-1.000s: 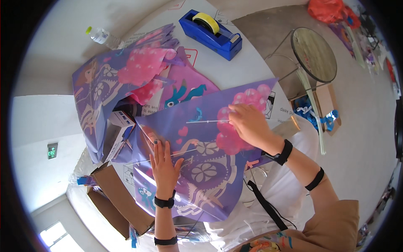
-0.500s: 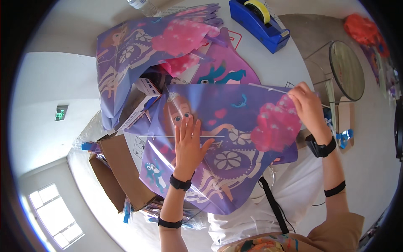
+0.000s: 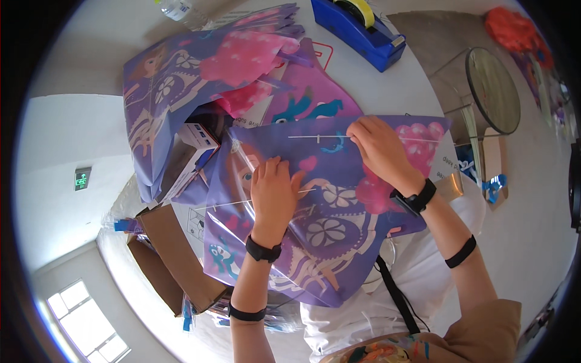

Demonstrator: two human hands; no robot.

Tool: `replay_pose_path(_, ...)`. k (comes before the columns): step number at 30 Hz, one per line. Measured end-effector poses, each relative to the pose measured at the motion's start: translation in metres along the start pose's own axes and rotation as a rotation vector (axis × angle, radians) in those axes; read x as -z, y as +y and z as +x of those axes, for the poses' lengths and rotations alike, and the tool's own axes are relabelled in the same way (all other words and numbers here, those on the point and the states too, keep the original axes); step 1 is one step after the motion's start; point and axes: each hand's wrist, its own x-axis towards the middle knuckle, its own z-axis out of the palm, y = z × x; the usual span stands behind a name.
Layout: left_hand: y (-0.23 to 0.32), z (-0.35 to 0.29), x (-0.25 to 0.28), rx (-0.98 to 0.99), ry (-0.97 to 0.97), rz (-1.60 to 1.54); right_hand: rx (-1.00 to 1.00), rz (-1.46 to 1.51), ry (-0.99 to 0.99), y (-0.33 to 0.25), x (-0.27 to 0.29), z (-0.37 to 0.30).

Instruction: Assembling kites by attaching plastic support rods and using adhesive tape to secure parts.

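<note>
A purple printed plastic sheet point(image 3: 330, 233) with a cartoon girl and pink balloon shapes lies spread before me. My left hand point(image 3: 273, 196) lies on its left part, palm down, with the thumb held out. A thin white rod point(image 3: 227, 204) runs beneath that hand and shows on both sides of it. Near the sheet's far edge, my right hand point(image 3: 378, 148) has its fingertips pinched on a second thin white rod point(image 3: 302, 137). This rod carries a small white clip and sticks out on both sides of the hand.
More purple printed sheets point(image 3: 175, 75) are heaped at the far left over a small box point(image 3: 196, 136). A blue tape dispenser point(image 3: 363, 33) stands at the back, and a clear bottle point(image 3: 181, 13) is left of it. A cardboard box point(image 3: 181, 257) sits left; a round stool point(image 3: 493, 91) stands right.
My right hand has moved left from the sheet's right edge to its upper middle, and the rod there has shifted left. My left hand stays on the sheet, its fingers drawn closer together.
</note>
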Motion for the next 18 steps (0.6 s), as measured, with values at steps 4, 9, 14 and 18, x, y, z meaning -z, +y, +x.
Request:
replay_pose_path(4,0.012,0.024,-0.001,0.126,0.037,-0.206,0.022,-0.015,0.009,0.005,-0.007,0.01)
replay_pose_path(9,0.017,0.03,-0.011,0.111,0.114,-0.1,-0.036,0.049,0.069,0.007,-0.017,0.015)
replay_pose_path(14,0.025,0.037,-0.016,0.121,0.115,-0.013,-0.052,0.074,0.113,0.015,-0.018,0.02)
replay_pose_path(18,0.022,0.04,-0.017,0.107,0.138,0.078,-0.049,0.093,0.119,0.017,-0.021,0.022)
